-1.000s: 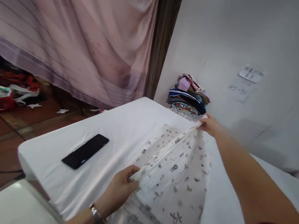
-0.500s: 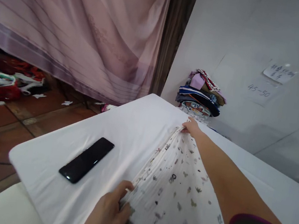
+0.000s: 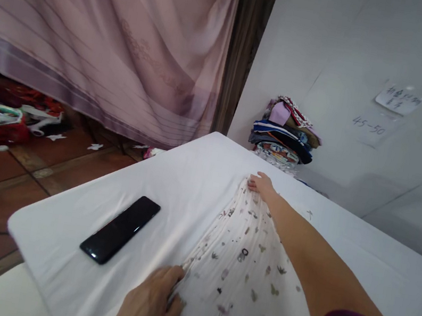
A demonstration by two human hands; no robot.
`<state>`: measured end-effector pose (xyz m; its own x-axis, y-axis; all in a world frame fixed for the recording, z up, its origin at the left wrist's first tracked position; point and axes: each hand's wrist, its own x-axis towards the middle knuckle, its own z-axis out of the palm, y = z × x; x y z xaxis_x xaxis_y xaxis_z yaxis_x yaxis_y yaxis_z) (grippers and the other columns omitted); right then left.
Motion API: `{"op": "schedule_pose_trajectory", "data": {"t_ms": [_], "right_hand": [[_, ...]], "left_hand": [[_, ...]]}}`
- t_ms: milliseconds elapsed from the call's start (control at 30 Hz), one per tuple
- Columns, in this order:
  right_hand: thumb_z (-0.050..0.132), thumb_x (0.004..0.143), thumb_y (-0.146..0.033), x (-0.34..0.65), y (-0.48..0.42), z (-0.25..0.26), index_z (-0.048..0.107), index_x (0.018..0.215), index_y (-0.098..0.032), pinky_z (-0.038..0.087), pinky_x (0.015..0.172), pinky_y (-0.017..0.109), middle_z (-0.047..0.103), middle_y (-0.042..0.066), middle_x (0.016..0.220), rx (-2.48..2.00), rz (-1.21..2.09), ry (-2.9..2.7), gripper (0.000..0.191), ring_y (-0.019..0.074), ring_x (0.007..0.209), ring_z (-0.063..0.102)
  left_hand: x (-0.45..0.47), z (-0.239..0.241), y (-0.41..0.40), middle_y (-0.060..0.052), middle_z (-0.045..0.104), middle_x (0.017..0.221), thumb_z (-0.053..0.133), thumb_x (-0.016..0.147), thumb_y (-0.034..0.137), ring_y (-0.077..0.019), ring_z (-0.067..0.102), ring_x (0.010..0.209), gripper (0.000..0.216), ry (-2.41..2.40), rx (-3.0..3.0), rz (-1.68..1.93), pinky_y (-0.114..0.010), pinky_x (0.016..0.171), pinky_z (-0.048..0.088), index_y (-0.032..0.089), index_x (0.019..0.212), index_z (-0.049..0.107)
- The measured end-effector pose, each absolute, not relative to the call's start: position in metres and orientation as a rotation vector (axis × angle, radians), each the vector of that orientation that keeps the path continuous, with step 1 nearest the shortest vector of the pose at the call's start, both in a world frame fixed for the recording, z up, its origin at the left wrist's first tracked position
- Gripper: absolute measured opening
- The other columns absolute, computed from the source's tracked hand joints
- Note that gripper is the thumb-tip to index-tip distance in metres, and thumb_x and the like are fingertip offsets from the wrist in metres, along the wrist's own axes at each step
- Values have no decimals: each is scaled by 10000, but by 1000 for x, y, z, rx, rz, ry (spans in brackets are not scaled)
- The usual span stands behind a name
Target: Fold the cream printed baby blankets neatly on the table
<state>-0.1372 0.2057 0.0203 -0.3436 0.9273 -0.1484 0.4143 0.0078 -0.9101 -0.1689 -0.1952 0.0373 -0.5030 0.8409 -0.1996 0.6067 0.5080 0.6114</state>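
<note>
The room is a bit dim. The phone (image 3: 120,230) shines near the surface's left corner. Past the surface's (image 3: 196,172) far edge, a soft shadow falls on the wall (image 3: 325,53).

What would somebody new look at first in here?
Probably the big pink curtain hanging at upper left. Next, the white patterned cloth on the white table, with the left hand at its near end and the right hand at its far end. The black phone lies left of it.

1 phone (image 3: 120,230) on table (image 3: 187,175), L of cloth (image 3: 244,287), clothes pile (image 3: 285,132) behind
</note>
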Motion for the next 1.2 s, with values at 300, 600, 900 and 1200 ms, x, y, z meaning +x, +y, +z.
{"op": "schedule_pose_trajectory", "data": {"t_ms": [300,600,900,1200], "right_hand": [[575,682,-165,-8,191,33,621,1030,-168,362,984,367,494,111,1263,-1453,788,-1898,351,270,1194,426],[584,715,-425,98,133,-5,454,1294,-179,366,978,386,452,139,1314,-1717,710,-1882,643,298,1160,465],[725,627,-418,123,23,-2,339,1351,-283,534,749,275,554,55,1225,-1445,1469,-1037,831,209,953,610],[734,635,-434,131,-19,13,290,1379,-271,539,640,291,645,61,1042,-1517,1656,-1123,881,218,840,640]], "left_hand": [[-170,37,-202,-25,580,910,397,726,166,-196,551,893,224,2296,1158,704,-312,785,378,226,921,490],[-178,42,-197,-34,616,948,391,689,157,-201,576,889,360,2288,1115,612,-301,753,378,216,1030,491],[-193,57,-132,-92,622,1064,426,757,562,-265,581,963,550,2199,1260,483,-334,765,428,209,1176,480],[-184,37,-43,-118,634,1051,502,766,448,-255,594,961,478,2370,1321,402,-315,738,434,185,1165,469]]}}
